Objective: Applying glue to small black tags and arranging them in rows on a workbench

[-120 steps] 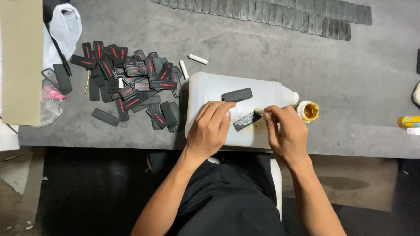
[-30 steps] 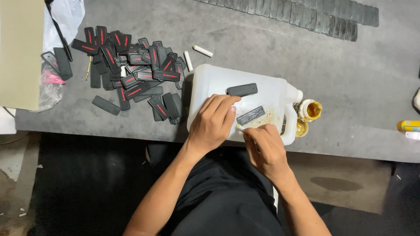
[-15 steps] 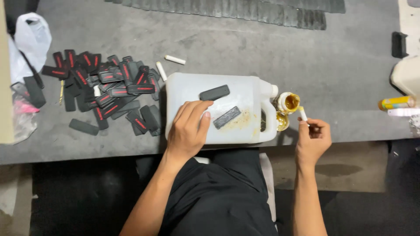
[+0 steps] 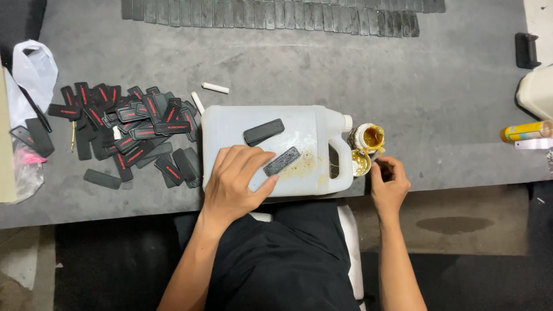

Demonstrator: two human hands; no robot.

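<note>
A grey tabletop (image 4: 449, 75) carries a white jug (image 4: 230, 129) on its side at center, a heap of black tags (image 4: 124, 129) at nine o'clock, a row of dark strips (image 4: 276, 12) at twelve, and a yellow tube (image 4: 525, 131) at three.

The white translucent plastic jug (image 4: 271, 150) looks smooth and semi-matt, smeared with glossy amber glue; the flat black rectangular rubber-like tags (image 4: 264, 132) are matt; the grey bench (image 4: 357, 69) is rough and dull; the thin white plastic bag (image 4: 34, 69) is crinkled
</note>
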